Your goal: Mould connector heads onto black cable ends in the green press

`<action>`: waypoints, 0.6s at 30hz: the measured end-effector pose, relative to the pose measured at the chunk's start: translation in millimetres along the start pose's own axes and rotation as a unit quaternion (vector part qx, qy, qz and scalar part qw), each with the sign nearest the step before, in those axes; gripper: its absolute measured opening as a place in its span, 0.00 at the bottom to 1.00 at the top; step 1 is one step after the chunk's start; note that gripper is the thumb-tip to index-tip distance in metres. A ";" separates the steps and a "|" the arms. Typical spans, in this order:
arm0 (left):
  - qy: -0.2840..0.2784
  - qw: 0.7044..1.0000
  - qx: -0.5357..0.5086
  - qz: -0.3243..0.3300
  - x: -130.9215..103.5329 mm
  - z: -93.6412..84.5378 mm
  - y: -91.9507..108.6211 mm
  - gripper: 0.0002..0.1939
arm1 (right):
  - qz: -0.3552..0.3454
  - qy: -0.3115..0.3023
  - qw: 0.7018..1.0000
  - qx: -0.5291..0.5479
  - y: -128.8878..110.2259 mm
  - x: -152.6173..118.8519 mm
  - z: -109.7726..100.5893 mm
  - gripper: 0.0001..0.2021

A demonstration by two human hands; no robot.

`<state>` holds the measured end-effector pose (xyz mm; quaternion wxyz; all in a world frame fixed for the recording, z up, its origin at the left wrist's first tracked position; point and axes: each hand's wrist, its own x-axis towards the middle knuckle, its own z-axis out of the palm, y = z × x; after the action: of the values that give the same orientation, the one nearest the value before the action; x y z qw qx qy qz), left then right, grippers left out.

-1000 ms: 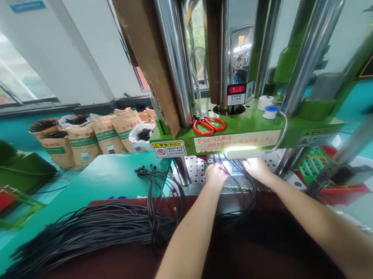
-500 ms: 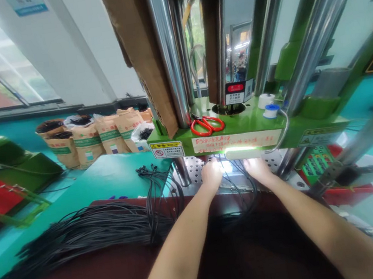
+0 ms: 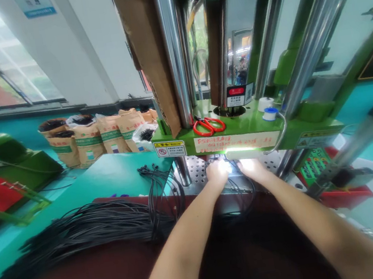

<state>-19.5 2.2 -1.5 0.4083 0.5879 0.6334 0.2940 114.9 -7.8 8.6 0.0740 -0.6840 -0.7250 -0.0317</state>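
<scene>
Under the lamp (image 3: 243, 153) of a green press (image 3: 175, 134), both hands reach in over a bright metal plate. My left hand (image 3: 218, 172) is at the left of the lit area, with its fingers washed out by glare. Close beside it, my right hand (image 3: 252, 168) leans in from the other side, its fingers also lost in the light. Black cables (image 3: 238, 188) hang down between the wrists over the front edge of the press. What the fingertips touch cannot be made out.
A large bundle of black cables (image 3: 90, 227) lies at the left, and a smaller bunch (image 3: 158, 181) drapes nearby. Red-handled scissors (image 3: 208, 126) and a blue-and-white spool (image 3: 270, 114) rest on the press. A button panel (image 3: 318, 163) stands right. Paper sacks (image 3: 90, 143) line the wall.
My hands have come closer together over the lit plate, the left moving right and the right moving slightly left. The view has shifted a little.
</scene>
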 end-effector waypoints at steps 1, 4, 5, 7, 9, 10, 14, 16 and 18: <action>0.011 1.000 0.012 0.009 1.3 0.6 -2.0 0.10 | 0.000 0.001 1.000 0.001 -0.9 1.0 1.7 0.16; 0.046 0.996 0.057 0.047 4.3 1.8 -8.1 0.11 | -0.001 0.006 1.000 0.002 -2.6 3.7 6.8 0.16; 0.052 0.995 0.067 0.054 5.0 2.0 -9.5 0.11 | -0.002 0.007 1.000 0.002 -2.8 4.4 8.1 0.16; 0.058 0.993 0.085 0.066 5.6 1.9 -10.2 0.10 | -0.004 0.010 1.000 0.003 -2.4 5.5 9.9 0.16; 0.059 0.990 0.102 0.080 5.2 1.3 -7.4 0.10 | -0.007 0.012 1.000 0.003 -1.2 6.2 10.0 0.16; 0.061 0.988 0.109 0.090 4.4 1.2 -4.5 0.10 | -0.011 0.013 1.000 0.003 -0.5 6.3 9.3 0.16; 0.081 0.980 0.124 0.133 -2.2 5.6 10.7 0.12 | -0.043 0.009 0.999 0.001 0.8 4.1 2.8 0.15; 0.080 0.977 0.129 0.150 -5.5 10.2 16.0 0.12 | -0.063 0.002 0.998 -0.001 -0.5 1.9 -1.3 0.15; 0.070 0.975 0.137 0.160 -7.1 14.0 17.5 0.11 | -0.079 -0.004 0.997 -0.003 -3.6 0.1 -4.1 0.15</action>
<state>1.2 -4.0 7.8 0.2260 0.7102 0.5923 0.3062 111.6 -8.6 12.8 0.0668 -0.6247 -0.7771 -0.0370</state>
